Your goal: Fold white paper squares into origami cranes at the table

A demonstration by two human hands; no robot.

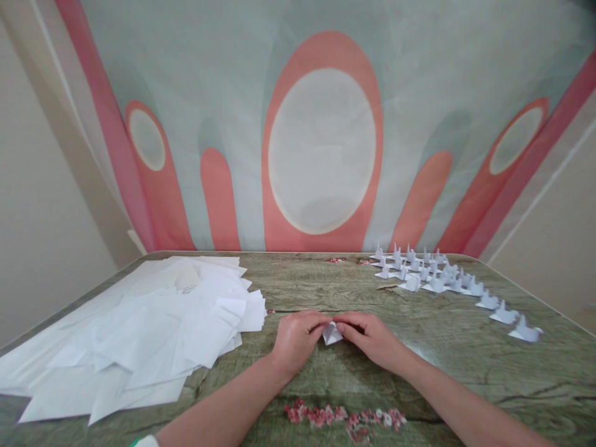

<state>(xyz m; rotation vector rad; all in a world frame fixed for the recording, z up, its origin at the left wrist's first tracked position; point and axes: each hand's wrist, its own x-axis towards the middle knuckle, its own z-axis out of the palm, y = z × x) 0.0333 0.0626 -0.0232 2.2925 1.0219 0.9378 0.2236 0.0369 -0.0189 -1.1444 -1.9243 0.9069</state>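
A small folded piece of white paper [331,334] is pinched between my two hands, just above or on the table near its middle. My left hand [298,338] closes on its left side with thumb and fingers. From the right, my right hand [370,335] grips the other side, its fingertips almost meeting those of the left at the top. Part of the folded paper is hidden behind the fingers; its lower part shows creases and a pointed shape.
White paper sheets and squares [153,329] lie in a spread pile on the left. Several folded paper cranes [435,282] stand in rows at the back right. The wood-patterned table [298,282] has printed pink flowers [316,415]. A patterned backdrop [321,49] hangs behind.
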